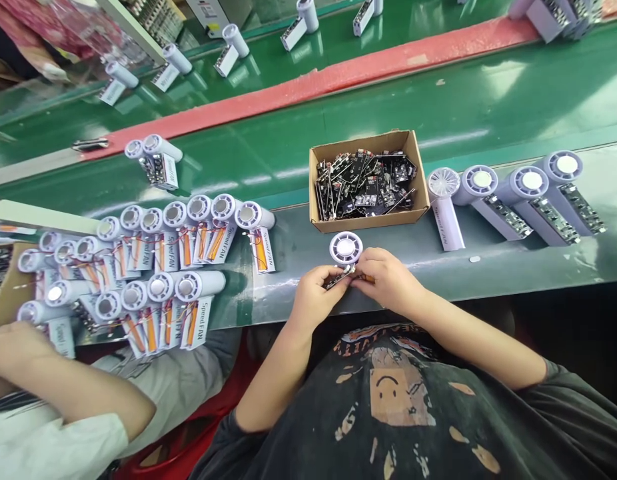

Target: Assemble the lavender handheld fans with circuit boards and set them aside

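Just in front of me, a pale lilac handheld fan is held between both hands, its round ringed head facing up. My left hand is closed, thumb and fingers pinching a small circuit board beside the fan's handle. My right hand is closed around the handle; a bit of orange shows by its fingertips. The fingers hide most of the handle. Beyond my hands sits an open cardboard box filled with loose black circuit boards.
To the right stand several fans, some with boards fitted. Many fans with orange parts crowd the left, near a co-worker's arm. A red divider strip runs along the green belt, with more fans beyond.
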`<state>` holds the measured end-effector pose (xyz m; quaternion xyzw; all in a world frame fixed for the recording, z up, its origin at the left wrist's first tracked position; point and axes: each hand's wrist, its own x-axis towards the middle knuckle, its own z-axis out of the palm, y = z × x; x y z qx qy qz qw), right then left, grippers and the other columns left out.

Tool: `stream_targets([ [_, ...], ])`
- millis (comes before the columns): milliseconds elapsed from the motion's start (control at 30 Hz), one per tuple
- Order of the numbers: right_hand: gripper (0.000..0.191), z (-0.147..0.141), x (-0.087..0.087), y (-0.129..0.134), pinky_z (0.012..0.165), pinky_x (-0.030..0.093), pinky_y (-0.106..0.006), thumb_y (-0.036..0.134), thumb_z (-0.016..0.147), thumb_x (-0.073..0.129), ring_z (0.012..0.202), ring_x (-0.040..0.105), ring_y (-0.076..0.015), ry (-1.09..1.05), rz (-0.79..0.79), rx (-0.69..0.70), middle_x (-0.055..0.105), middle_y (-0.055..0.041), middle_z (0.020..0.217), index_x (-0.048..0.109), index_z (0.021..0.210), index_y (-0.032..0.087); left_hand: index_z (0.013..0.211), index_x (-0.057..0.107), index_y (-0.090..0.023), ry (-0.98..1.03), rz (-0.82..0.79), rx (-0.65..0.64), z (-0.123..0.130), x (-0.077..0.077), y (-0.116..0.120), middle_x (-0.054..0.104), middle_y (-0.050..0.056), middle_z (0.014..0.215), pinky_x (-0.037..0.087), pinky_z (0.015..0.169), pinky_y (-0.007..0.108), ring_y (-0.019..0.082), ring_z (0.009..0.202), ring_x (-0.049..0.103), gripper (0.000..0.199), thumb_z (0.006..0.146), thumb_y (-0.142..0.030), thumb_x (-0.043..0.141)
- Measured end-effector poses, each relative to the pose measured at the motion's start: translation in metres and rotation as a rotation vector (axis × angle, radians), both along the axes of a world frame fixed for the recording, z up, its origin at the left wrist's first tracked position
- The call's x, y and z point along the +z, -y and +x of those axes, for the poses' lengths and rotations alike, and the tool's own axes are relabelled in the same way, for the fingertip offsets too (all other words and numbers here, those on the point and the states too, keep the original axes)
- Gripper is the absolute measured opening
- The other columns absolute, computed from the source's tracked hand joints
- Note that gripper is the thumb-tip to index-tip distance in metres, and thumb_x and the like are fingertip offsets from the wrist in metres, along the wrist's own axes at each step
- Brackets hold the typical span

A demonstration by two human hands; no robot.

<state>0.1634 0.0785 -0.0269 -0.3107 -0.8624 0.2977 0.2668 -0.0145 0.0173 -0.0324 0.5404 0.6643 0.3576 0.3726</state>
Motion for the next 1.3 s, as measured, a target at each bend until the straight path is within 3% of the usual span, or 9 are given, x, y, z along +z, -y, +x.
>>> stream_targets([
  [133, 0.009, 0.008, 0.005, -0.002, 0.072, 0.046, -0.028, 0.009, 0.085, 0.063, 0.078, 0.056, -0.0161, -0.020, -0.026, 0.078, 0.062, -0.0051, 0.083, 0.068, 0.081, 0.016, 0.080, 0.072, -0.017, 0.034, -0.061, 0.008, 0.002, -0.003, 0.000, 0.075, 0.004, 0.078, 0.050, 0.065, 0.027, 0.016, 0.068, 0.065, 0.018, 0.073, -0.034, 0.071],
  [500, 0.011, 0.005, -0.002, -0.001, 0.071, 0.043, -0.030, 0.014, 0.089, 0.059, 0.078, 0.054, -0.0179, -0.077, 0.046, 0.017, 0.060, -0.0056, 0.082, 0.069, 0.086, 0.017, 0.077, 0.069, -0.017, 0.056, 0.033, 0.031, 0.008, -0.005, 0.001, 0.072, 0.002, 0.072, 0.050, 0.063, 0.026, 0.015, 0.064, 0.063, 0.013, 0.074, -0.030, 0.067],
  [700, 0.014, 0.002, -0.004, -0.003, 0.070, 0.040, -0.031, 0.011, 0.083, 0.059, 0.072, 0.052, -0.0163, -0.150, 0.062, -0.017, 0.064, -0.0038, 0.080, 0.070, 0.087, 0.019, 0.076, 0.069, -0.020, 0.017, 0.185, 0.074, 0.013, 0.009, 0.005, 0.072, 0.002, 0.083, 0.050, 0.081, 0.032, 0.018, 0.081, 0.065, 0.007, 0.070, -0.023, 0.071],
  [800, 0.013, -0.003, -0.005, -0.002, 0.065, 0.038, -0.029, 0.008, 0.076, 0.059, 0.066, 0.050, -0.0143, -0.235, 0.012, -0.045, 0.060, -0.0011, 0.072, 0.067, 0.077, 0.018, 0.078, 0.068, -0.021, 0.014, 0.194, 0.056, 0.012, 0.014, 0.007, 0.071, 0.002, 0.082, 0.050, 0.078, 0.030, 0.017, 0.079, 0.064, 0.008, 0.071, -0.022, 0.073],
  [867, 0.013, -0.006, -0.003, 0.000, 0.061, 0.037, -0.026, 0.007, 0.073, 0.057, 0.063, 0.049, -0.0128, -0.306, -0.063, -0.071, 0.055, 0.0006, 0.069, 0.062, 0.072, 0.019, 0.089, 0.067, -0.022, 0.166, 0.166, 0.037, 0.012, 0.014, 0.011, 0.066, 0.000, 0.075, 0.048, 0.064, 0.026, 0.013, 0.066, 0.059, 0.017, 0.079, -0.035, 0.070],
  [933, 0.014, -0.008, 0.000, 0.001, 0.059, 0.037, -0.025, 0.006, 0.071, 0.055, 0.062, 0.048, -0.0120, -0.335, -0.105, -0.096, 0.052, 0.0014, 0.068, 0.057, 0.067, 0.019, 0.108, 0.062, -0.024, 0.465, 0.089, 0.019, 0.011, 0.011, 0.017, 0.058, -0.004, 0.066, 0.039, 0.047, 0.020, 0.008, 0.048, 0.046, 0.033, 0.087, -0.050, 0.061],
  [1033, 0.014, -0.010, 0.004, 0.002, 0.057, 0.033, -0.025, 0.007, 0.067, 0.054, 0.061, 0.046, -0.0122, -0.274, -0.052, -0.109, 0.050, 0.0011, 0.066, 0.052, 0.062, 0.020, 0.120, 0.054, -0.026, 0.754, -0.039, 0.018, 0.009, 0.007, 0.027, 0.053, -0.007, 0.061, 0.033, 0.041, 0.018, 0.006, 0.041, 0.041, 0.040, 0.092, -0.054, 0.053],
  [1133, 0.014, -0.013, 0.006, 0.003, 0.058, 0.029, -0.027, 0.008, 0.068, 0.053, 0.061, 0.045, -0.0134, -0.165, 0.064, -0.123, 0.052, -0.0005, 0.064, 0.051, 0.060, 0.019, 0.118, 0.057, -0.023, 0.662, -0.066, 0.045, 0.008, 0.005, 0.035, 0.062, -0.002, 0.075, 0.040, 0.044, 0.019, 0.007, 0.046, 0.053, 0.036, 0.093, -0.048, 0.055],
  [1300, 0.015, -0.016, 0.008, 0.007, 0.060, 0.026, -0.030, 0.011, 0.071, 0.050, 0.063, 0.045, -0.0150, -0.007, 0.180, -0.169, 0.055, -0.0032, 0.064, 0.051, 0.058, 0.019, 0.126, 0.057, -0.023, 0.184, -0.008, 0.070, 0.007, 0.005, 0.038, 0.066, 0.000, 0.081, 0.050, 0.054, 0.022, 0.007, 0.050, 0.054, 0.032, 0.095, -0.027, 0.053],
])
